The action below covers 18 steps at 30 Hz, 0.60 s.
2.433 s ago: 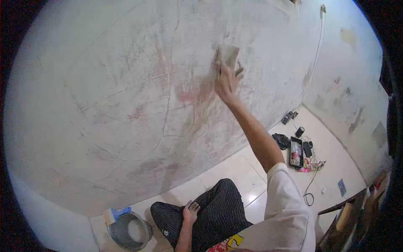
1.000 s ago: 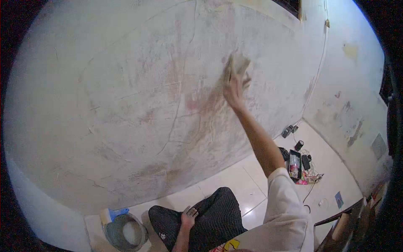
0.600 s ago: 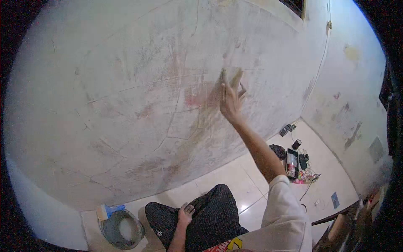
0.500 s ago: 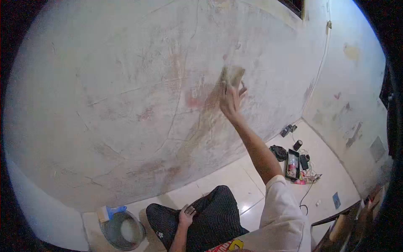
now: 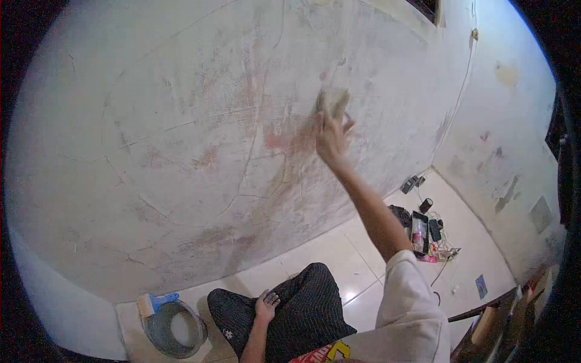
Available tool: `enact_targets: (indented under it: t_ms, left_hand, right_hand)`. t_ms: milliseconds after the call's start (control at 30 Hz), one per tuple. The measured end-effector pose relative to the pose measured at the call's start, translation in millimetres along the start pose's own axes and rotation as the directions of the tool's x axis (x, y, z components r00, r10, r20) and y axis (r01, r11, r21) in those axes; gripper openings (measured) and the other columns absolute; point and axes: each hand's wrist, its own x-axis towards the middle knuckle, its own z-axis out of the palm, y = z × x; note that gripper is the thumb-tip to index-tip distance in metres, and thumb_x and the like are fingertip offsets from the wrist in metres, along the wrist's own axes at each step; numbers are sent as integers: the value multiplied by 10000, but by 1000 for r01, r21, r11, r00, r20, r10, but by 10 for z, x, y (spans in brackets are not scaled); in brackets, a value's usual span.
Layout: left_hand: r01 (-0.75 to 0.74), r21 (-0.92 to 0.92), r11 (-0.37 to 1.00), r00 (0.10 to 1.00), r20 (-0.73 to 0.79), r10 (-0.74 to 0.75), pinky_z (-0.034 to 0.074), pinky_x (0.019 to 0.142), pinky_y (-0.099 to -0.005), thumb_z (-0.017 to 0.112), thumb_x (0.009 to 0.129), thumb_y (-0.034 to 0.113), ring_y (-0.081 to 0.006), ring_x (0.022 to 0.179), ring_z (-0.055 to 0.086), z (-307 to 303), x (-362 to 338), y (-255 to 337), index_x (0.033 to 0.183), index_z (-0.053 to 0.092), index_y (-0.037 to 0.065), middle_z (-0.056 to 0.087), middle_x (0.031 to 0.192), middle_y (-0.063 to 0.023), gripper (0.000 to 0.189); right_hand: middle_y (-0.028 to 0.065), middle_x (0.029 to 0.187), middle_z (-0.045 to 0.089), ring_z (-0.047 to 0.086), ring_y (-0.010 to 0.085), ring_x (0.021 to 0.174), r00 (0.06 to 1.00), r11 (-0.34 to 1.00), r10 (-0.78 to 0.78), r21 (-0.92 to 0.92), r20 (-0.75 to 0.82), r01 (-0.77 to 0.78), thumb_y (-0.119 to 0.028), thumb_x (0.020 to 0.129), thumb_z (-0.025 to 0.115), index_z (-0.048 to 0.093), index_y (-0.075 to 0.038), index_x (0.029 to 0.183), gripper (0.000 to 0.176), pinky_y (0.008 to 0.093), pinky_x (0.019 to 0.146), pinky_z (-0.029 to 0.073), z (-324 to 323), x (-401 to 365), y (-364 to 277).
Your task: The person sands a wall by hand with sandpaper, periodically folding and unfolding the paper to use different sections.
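Observation:
My right hand (image 5: 333, 138) reaches up to the stained wall (image 5: 200, 121). Its fingers are closed on a tan sheet (image 5: 337, 103) that looks like sandpaper, held against the wall surface. Reddish and brown patches and fine cracks mark the plaster around it. My left hand (image 5: 266, 305) lies on the dark trousers (image 5: 302, 314) over my bent leg, fingers loosely stretched and holding nothing. At lower left stands a grey bucket (image 5: 196, 339), with a blue-handled brush (image 5: 160, 304) across its rim.
On the tiled floor (image 5: 357, 254) at right lie a black tray (image 5: 420, 233) with items in it, tangled cables (image 5: 446, 249), a dark cylinder (image 5: 426, 205) and a small blue packet (image 5: 481, 287). Wooden boards (image 5: 484, 330) fill the lower right corner.
The view has shifted slightly. My right hand stays near the same patch of wall, with the tan sheet at a slightly different angle. My left hand remains on the leg.

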Motion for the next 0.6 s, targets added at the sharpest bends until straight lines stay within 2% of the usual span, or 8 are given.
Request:
enact_targets:
  t_ms: [67,167,267,367,433,467,533,600]
  left_hand:
    - [3,4,1000,1000,-4,-3,467,928,-505,489,966,256,-313,949,593,10,-44,-1,1285,476,55,575,1094,-161,378]
    - [-22,36,999,999,-36,23,470,933,-510,494,962,249,-324,976,581,29,-98,21,1299,471,51,557,1123,-181,392]
    - [-26,-71,997,998,57,30,464,945,-523,503,954,242,-337,1033,560,-12,-65,20,1288,483,51,553,1130,-197,385]
    - [-95,-5,995,973,213,94,444,973,-529,498,956,293,-341,1090,538,-109,-62,-36,1266,503,61,553,1134,-191,387]
    - [-25,-34,999,987,157,30,449,963,-524,495,957,295,-338,1082,540,-255,142,-70,1254,507,60,555,1127,-186,379]
    - [33,-63,997,994,110,-26,453,954,-520,493,957,298,-335,1073,542,-136,119,-52,1242,511,59,557,1120,-182,372]
    - [-11,-37,999,996,85,15,463,927,-502,505,952,277,-319,1047,551,9,-23,-18,1228,515,61,561,1107,-166,350]
    - [13,-10,1000,1000,21,-13,468,908,-486,504,952,258,-302,1003,562,72,-67,19,1244,504,63,569,1072,-155,351]
  right_hand:
    - [255,1527,240,171,433,1377,951,980,199,-76,237,-186,-372,1036,298,344,-201,1487,484,540,1105,82,17,-188,-54]
    - [249,1517,269,171,439,1387,984,985,170,30,55,-172,-396,1032,295,363,-212,1476,485,571,1109,65,10,99,-99]
    - [239,1499,309,176,469,1357,982,982,189,31,-2,-189,-409,1025,308,388,-244,1462,473,602,1112,57,137,737,227]
    - [233,1492,321,179,448,1362,978,968,207,-150,19,-202,-415,1020,320,406,-244,1450,470,609,1117,17,-123,1028,157]
    - [305,1544,82,19,507,1421,954,970,239,0,182,-243,-359,1027,301,312,-294,1492,469,637,1101,-5,-294,905,62]
    - [305,1544,82,19,507,1421,955,972,231,-5,184,-235,-359,1027,301,312,-294,1492,469,637,1101,-5,-280,778,65]
    - [324,1534,90,13,475,1436,989,998,62,14,136,-64,-348,1030,303,350,-268,1477,457,624,1096,53,-126,373,95]
    - [314,1541,77,-1,438,1451,997,998,12,68,77,-17,-354,1036,269,350,-240,1480,465,623,1095,27,27,-28,94]
